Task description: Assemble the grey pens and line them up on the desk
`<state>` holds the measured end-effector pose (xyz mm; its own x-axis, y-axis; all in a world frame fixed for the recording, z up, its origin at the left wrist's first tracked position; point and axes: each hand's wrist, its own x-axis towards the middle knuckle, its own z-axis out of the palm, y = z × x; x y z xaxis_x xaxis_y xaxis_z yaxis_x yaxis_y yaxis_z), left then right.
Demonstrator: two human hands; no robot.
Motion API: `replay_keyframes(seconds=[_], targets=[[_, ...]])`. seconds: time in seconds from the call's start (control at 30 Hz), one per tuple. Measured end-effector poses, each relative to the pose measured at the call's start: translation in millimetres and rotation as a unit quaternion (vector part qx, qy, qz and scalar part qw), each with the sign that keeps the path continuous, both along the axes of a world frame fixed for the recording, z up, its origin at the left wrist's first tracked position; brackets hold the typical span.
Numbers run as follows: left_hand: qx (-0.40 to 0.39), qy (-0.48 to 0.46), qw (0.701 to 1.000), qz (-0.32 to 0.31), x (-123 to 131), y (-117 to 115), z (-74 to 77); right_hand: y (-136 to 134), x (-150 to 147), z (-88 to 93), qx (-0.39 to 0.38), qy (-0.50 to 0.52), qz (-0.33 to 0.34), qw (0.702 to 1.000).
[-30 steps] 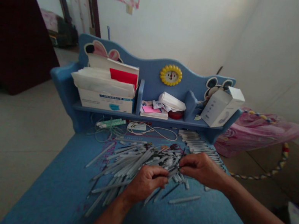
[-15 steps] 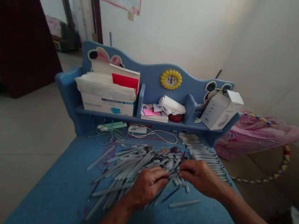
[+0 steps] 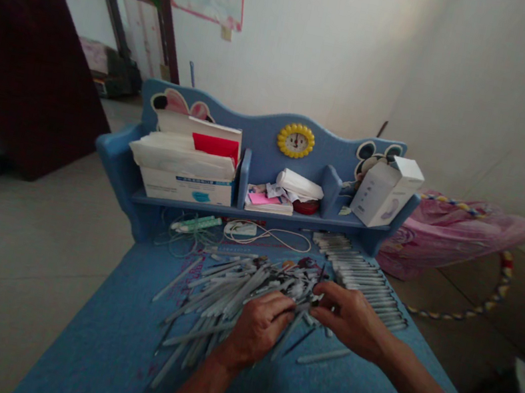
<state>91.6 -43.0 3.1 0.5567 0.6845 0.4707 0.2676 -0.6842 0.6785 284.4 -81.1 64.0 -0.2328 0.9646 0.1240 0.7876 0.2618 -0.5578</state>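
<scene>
Blue and finely mottled, the worktop (image 3: pixel 108 325) carries a loose heap of slender tubes (image 3: pixel 230 292), straight, smooth-looking and translucent grey-white, crossing at many angles. More thin sticks (image 3: pixel 367 279) lie side by side in a tidy row at the worktop's right edge. Over the heap's near right side, the left hand (image 3: pixel 258 326) curls, thumb and fingers close together; whether it pinches a tube, I cannot tell. Just beside it, the right hand (image 3: pixel 346 315) has thumb and forefinger parted.

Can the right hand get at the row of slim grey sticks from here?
Probably yes: the right hand is close beside the row of slim grey sticks, and nothing visible stands between them.
</scene>
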Motion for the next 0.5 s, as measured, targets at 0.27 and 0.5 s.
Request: replay_keyframes(seconds=[0.27, 0.5], targets=[[0.024, 0.019, 1.000, 0.009, 2.2, 2.8, -1.6, 2.2, -0.4, -12.7, 0.016, -0.040, -0.019, 0.999], [0.038, 0.013, 0.999, 0.017, 2.7, 4.3, -3.3, 0.3, -0.9, -13.1, 0.003, 0.037, -0.041, 0.998]])
